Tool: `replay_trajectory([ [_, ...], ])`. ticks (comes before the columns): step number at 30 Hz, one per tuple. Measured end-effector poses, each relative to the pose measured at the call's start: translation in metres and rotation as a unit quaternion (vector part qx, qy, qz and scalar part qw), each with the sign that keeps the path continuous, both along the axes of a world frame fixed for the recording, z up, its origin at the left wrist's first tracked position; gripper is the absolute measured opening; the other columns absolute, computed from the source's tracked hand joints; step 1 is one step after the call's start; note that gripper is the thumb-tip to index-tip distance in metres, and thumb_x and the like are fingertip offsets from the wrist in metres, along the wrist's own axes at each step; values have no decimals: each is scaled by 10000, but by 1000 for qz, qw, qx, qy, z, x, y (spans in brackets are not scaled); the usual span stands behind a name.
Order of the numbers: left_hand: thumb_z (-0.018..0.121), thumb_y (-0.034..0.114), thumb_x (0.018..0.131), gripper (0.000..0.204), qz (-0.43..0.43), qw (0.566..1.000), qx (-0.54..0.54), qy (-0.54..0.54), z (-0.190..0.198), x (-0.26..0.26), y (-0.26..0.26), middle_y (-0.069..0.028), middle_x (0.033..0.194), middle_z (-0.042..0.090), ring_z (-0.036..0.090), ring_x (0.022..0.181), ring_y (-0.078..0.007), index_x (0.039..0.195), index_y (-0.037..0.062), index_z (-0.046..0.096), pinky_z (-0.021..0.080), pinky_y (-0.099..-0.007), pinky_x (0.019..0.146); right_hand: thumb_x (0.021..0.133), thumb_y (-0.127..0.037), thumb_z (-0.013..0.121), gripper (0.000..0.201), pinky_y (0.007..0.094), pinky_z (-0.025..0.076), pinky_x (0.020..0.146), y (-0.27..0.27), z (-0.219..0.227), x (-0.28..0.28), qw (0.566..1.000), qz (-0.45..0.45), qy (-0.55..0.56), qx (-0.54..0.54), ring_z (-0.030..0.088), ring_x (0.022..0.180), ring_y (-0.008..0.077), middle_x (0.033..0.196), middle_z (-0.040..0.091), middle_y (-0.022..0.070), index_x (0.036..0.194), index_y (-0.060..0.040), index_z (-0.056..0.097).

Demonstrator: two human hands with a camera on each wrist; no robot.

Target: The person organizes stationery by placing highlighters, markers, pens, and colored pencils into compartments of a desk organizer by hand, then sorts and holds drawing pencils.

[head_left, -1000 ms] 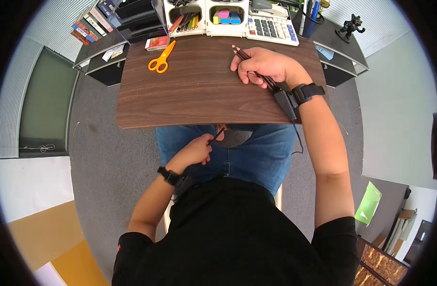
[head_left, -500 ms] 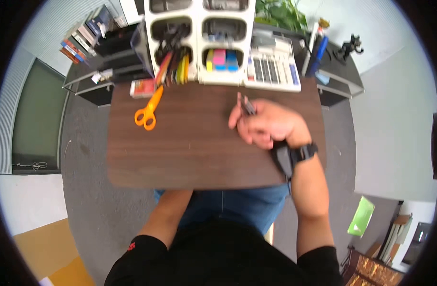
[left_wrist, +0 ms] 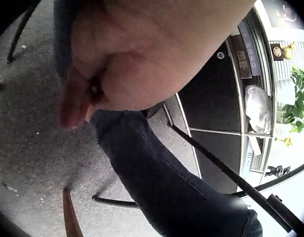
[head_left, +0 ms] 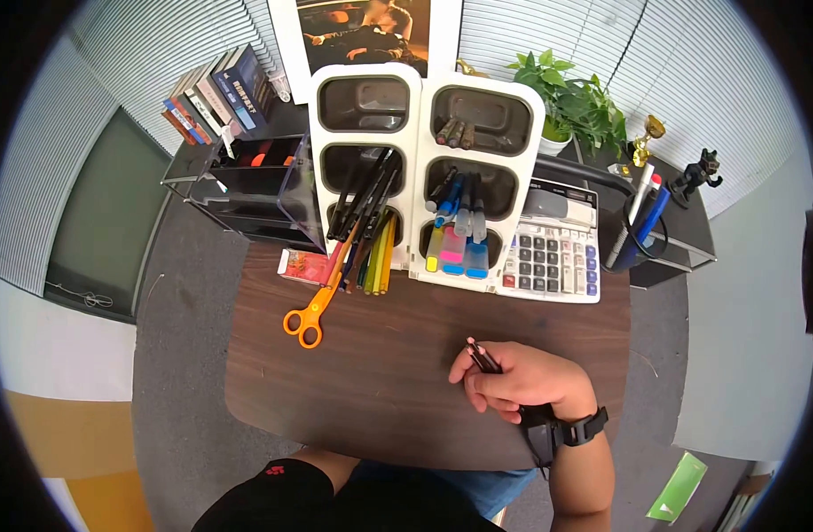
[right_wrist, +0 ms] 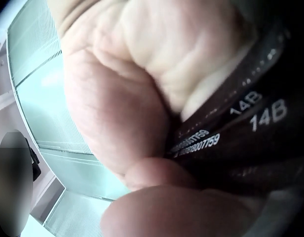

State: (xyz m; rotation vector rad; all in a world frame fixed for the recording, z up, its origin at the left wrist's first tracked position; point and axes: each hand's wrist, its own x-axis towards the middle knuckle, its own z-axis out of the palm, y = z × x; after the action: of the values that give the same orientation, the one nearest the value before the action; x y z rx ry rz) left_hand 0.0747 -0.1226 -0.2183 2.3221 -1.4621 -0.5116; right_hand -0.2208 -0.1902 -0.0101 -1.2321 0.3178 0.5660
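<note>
A grey floor (head_left: 184, 381) and white blinds (head_left: 721, 97) surround a brown desk (head_left: 397, 417). At its back stands a white organiser (head_left: 416, 168), its compartments perhaps angled so that pens can be reached easily. Beside it, a calculator (head_left: 553, 259) is tilted upward, presumably for easier reading. The right hand (head_left: 535, 379) is held above or on the front right of the desk; contact with the top cannot be told. The left hand (left_wrist: 127, 59) is held low, over the floor. Orange scissors (head_left: 314, 310) lie by the organiser, handles toward the front, probably for easy pickup. Dark pencils marked 14B (head_left: 484, 357) are gripped in a bundle by the right hand's curled fingers and thumb, likely so that they stay together. A small dark object (left_wrist: 95, 87) appears pinched in the left hand's curled fingers; its identity cannot be told.
</note>
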Motion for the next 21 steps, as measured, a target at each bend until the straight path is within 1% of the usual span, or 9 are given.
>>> replay_trajectory([
  [1, 534, 96, 932, 386, 1, 1000, 2, -1, -1, 3, 1, -207, 1172, 634, 657, 938, -334, 1316, 54, 535, 526, -403, 764, 933, -70, 461, 239, 247, 435, 422, 1, 0, 1, 1000, 1, -2, 2, 485, 474, 80, 740, 583, 59, 1140, 37, 511],
  [3, 534, 96, 932, 386, -2, 1000, 2, -1, -3, 4, -1, -207, 1172, 634, 657, 939, -334, 1315, 55, 535, 526, -404, 764, 933, -80, 463, 248, 244, 438, 427, 1, 2, 1, 999, 10, 11, -35, 496, 469, 84, 744, 585, 55, 1148, 33, 511],
  [6, 534, 96, 932, 385, -8, 1000, -6, 3, -8, 4, -12, -206, 1173, 633, 656, 941, -334, 1315, 55, 536, 526, -404, 766, 933, -97, 467, 261, 243, 435, 432, 4, 4, 1, 999, 8, 20, -49, 504, 463, 91, 748, 585, 51, 1159, 26, 510],
  [10, 534, 96, 932, 384, -9, 1000, -10, 11, -13, 2, -12, -206, 1174, 633, 656, 943, -335, 1314, 55, 537, 525, -404, 768, 935, -112, 471, 269, 245, 431, 435, 4, 4, 2, 999, 6, 24, -48, 504, 462, 95, 752, 585, 49, 1166, 19, 510],
  [12, 534, 96, 932, 383, -9, 1000, -17, 11, -11, 3, -16, -205, 1174, 633, 655, 944, -335, 1313, 55, 537, 525, -404, 768, 912, -32, 446, 263, 242, 439, 448, 6, 9, 4, 998, 1, 39, -56, 506, 485, 80, 771, 601, 59, 1153, 51, 511],
  [16, 534, 96, 932, 383, -12, 1000, -26, 9, -9, 6, -22, -205, 1175, 633, 654, 947, -335, 1312, 55, 538, 525, -404, 770, 910, -29, 446, 264, 243, 441, 451, 5, 6, 2, 998, -3, 29, -54, 508, 487, 81, 774, 602, 59, 1153, 51, 510],
  [21, 534, 97, 932, 381, -10, 1000, -26, 9, -10, 13, -21, -204, 1177, 633, 654, 950, -336, 1311, 56, 539, 524, -405, 772, 915, -30, 446, 267, 243, 446, 457, 5, 9, 5, 997, 6, 48, -57, 520, 496, 84, 784, 603, 56, 1162, 47, 512],
])
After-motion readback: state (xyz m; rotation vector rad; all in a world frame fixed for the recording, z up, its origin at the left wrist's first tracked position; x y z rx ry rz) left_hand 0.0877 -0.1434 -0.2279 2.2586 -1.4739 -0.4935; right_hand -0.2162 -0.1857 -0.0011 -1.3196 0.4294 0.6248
